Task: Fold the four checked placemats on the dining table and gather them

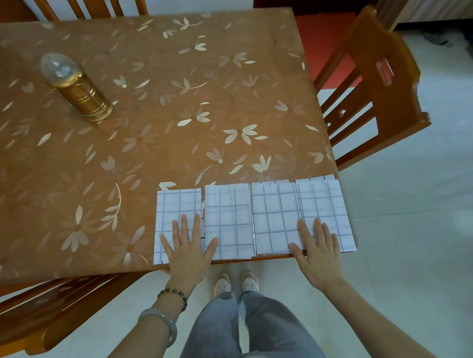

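Four folded checked placemats (pixel 251 219) are laid edge to edge along the table's (pixel 144 143) near edge, at 5 o'clock. The outermost two (fingers spread) are pressed flat by the left hand (pixel 188 248) and right hand (pixel 318 252), nothing gripped.

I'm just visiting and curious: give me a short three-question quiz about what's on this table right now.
1. True or false: the four placemats lie in a stack.
2. Which placemat does the left hand rest on? A) leftmost B) rightmost C) none
3. What stands at the far left of the table?

Key:
1. False. They lie side by side in a row along the near edge: leftmost placemat, second, third, rightmost placemat.
2. A. The right hand lies flat on the rightmost, its thumb reaching the third.
3. A gold lamp with a clear bulb.
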A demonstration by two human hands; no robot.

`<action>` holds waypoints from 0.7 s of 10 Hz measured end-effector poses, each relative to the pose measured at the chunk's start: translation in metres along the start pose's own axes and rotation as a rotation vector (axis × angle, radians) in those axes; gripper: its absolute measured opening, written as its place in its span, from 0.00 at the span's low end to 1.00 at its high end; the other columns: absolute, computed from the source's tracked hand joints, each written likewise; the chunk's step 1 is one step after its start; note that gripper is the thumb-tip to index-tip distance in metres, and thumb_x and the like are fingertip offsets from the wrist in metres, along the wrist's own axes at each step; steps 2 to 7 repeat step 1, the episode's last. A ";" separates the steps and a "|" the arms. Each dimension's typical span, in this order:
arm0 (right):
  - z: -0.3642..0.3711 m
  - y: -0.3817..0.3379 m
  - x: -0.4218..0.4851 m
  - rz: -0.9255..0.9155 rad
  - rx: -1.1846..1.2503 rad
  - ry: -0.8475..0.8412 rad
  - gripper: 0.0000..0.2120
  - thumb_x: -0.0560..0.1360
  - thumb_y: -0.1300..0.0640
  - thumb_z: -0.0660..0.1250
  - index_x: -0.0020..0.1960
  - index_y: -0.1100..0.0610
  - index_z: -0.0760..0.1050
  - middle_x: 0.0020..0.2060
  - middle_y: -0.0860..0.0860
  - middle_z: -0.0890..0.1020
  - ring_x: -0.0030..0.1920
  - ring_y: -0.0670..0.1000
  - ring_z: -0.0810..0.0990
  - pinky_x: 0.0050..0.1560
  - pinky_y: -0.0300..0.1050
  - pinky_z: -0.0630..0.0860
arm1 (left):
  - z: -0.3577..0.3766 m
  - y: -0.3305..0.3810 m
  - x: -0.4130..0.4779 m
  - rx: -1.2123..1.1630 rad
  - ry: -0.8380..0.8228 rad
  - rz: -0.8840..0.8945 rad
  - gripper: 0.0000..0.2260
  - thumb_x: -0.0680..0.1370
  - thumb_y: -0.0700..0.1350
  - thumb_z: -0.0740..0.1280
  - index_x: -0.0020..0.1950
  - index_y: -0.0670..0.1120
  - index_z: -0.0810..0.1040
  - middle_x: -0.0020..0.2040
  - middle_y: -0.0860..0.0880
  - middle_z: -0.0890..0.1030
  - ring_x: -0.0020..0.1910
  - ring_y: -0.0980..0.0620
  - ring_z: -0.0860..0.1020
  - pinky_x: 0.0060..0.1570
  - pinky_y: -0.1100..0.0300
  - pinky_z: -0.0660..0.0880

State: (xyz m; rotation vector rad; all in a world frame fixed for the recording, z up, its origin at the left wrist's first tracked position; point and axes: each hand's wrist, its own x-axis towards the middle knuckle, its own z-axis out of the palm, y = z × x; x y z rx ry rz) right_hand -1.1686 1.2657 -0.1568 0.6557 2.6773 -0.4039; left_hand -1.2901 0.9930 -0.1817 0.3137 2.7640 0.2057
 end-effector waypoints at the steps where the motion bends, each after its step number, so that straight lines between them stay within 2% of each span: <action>1: -0.017 -0.012 0.008 -0.037 0.133 0.017 0.38 0.71 0.31 0.37 0.77 0.47 0.48 0.77 0.56 0.50 0.77 0.57 0.45 0.74 0.55 0.42 | -0.021 0.005 0.007 -0.091 0.055 0.023 0.37 0.74 0.70 0.41 0.79 0.52 0.46 0.80 0.45 0.46 0.78 0.44 0.43 0.72 0.42 0.35; 7: -0.017 -0.012 0.008 -0.037 0.133 0.017 0.38 0.71 0.31 0.37 0.77 0.47 0.48 0.77 0.56 0.50 0.77 0.57 0.45 0.74 0.55 0.42 | -0.021 0.005 0.007 -0.091 0.055 0.023 0.37 0.74 0.70 0.41 0.79 0.52 0.46 0.80 0.45 0.46 0.78 0.44 0.43 0.72 0.42 0.35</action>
